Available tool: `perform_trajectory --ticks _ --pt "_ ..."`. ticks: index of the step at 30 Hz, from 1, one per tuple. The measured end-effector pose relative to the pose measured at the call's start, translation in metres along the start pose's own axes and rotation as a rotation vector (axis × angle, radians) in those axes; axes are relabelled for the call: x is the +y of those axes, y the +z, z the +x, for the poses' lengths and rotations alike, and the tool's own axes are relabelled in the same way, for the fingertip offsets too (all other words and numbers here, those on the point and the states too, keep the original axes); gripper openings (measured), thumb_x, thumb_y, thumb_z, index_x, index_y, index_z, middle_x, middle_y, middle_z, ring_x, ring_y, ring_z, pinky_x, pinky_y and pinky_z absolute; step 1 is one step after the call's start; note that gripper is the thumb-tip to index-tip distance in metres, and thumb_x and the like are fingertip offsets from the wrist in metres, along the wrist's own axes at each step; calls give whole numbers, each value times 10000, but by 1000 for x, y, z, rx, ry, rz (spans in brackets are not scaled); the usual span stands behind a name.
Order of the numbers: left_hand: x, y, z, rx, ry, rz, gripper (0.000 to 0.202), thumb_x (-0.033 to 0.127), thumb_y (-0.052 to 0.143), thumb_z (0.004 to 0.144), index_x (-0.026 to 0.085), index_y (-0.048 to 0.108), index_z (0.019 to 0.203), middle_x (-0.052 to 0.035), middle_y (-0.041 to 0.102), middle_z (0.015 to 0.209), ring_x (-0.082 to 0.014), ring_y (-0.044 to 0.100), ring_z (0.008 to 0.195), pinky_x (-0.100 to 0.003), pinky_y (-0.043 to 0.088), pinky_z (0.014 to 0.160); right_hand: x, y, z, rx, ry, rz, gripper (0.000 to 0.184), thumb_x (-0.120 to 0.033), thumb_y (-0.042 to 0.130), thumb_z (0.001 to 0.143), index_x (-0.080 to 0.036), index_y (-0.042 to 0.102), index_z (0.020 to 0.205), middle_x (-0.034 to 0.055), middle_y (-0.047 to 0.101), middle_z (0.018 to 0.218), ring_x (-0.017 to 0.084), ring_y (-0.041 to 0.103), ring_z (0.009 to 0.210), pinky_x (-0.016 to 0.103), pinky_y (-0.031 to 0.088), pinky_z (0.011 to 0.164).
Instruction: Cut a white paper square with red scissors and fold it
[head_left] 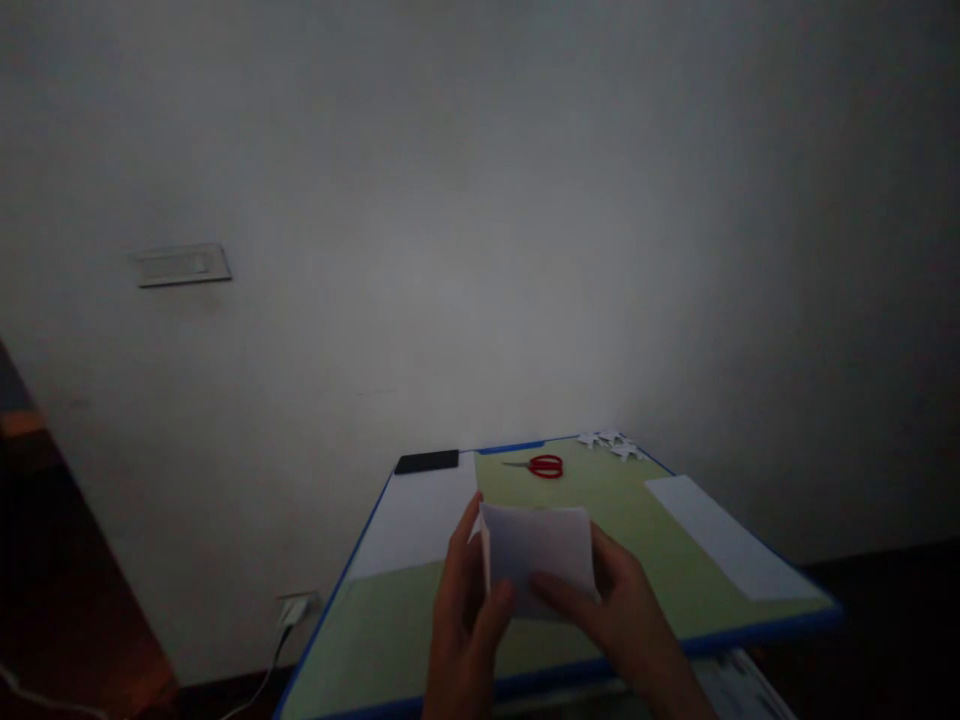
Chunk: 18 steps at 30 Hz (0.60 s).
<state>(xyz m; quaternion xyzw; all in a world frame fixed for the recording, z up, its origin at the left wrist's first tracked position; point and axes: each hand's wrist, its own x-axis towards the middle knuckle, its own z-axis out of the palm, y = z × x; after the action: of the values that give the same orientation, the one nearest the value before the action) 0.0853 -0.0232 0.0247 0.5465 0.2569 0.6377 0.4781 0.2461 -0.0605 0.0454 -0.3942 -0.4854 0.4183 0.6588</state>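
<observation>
Your left hand (465, 610) and right hand (622, 610) sit closest to the lens, both closed on a folded white paper (540, 555) held just above the near half of the table (750, 632). You pinch it on the left between thumb and fingers, the thumb on the lower front face. On the right, your thumb lies across the bottom edge with the fingers behind.

Judging by the layered left edge, the sheet is already folded at least once. It looks uncut, though the light is too dim to say how many folds it has.

Well beyond the paper, red scissors (545, 466) lie shut and untouched. Small white cut-outs (611, 445) lie at the far right corner. A white sheet (420, 520) lies to the left, a white strip (731, 545) to the right, and a dark flat object (427, 461) sits at the far left edge.
</observation>
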Motion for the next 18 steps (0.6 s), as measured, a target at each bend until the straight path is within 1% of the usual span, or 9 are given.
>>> perform_trajectory --ticks 2,5,7,9,10,13,15,16,18 --pt "-15 -8 13 -24 -71 -136 923 680 873 630 192 701 1395 -186 707 1426 -483 622 1347 -541 532 1104 -2 2 0 30 3 -61 421 -476 893 739 -156 795 995 114 846 944 299 791 852 348 632 744" --pt "-33 -15 22 5 -213 -232 923 742 905 421 133 816 1109 -216 802 1182 -518 685 1217 -574 564 1031 -5 2 1 129 -58 -132 420 -531 863 751 -159 802 937 103 838 874 289 778 791 331 621 696" --pt "-31 -13 15 143 -252 -180 828 694 905 463 118 822 1052 -205 819 1085 -492 710 1161 -542 595 962 -7 1 1 197 -123 -187 405 -531 846 770 -165 803 937 94 831 873 275 765 779 315 610 679" --pt "-16 -6 2 240 -222 -26 674 626 863 654 147 811 1125 -160 808 1179 -409 710 1190 -449 599 949 -9 0 -1 240 -188 -248 372 -523 827 798 -171 801 913 87 820 864 257 743 748 302 593 647" --pt "-5 -2 -4 236 -190 75 590 586 838 742 158 803 1147 -142 805 1198 -367 723 1165 -407 600 927 -9 -1 -3 248 -218 -276 350 -514 818 813 -175 799 897 83 815 862 249 732 736 297 585 636" --pt "23 10 -14 50 -90 222 489 542 801 825 144 784 1107 -129 822 1064 -304 767 949 -362 608 800 -12 -5 -9 249 -293 -355 270 -470 803 855 -200 788 846 66 796 841 240 716 745 300 579 664" --pt "31 15 -14 72 -63 181 510 512 825 809 160 745 1170 -118 821 1078 -290 774 971 -357 614 828 -12 -6 -14 275 -324 -363 229 -441 821 849 -215 783 850 63 792 853 248 725 781 318 592 713" --pt "32 17 -13 83 -70 165 506 481 837 808 168 727 1190 -114 821 1084 -281 776 978 -350 614 833 -13 -7 -17 298 -328 -331 227 -428 838 835 -222 790 920 70 802 910 259 739 823 331 604 742" --pt "29 18 -13 109 -82 128 509 425 847 815 182 693 1235 -106 815 1118 -261 774 994 -331 611 839 -13 -6 -20 349 -323 -181 490 -398 878 796 -243 736 1238 101 807 1090 288 765 946 367 627 808"
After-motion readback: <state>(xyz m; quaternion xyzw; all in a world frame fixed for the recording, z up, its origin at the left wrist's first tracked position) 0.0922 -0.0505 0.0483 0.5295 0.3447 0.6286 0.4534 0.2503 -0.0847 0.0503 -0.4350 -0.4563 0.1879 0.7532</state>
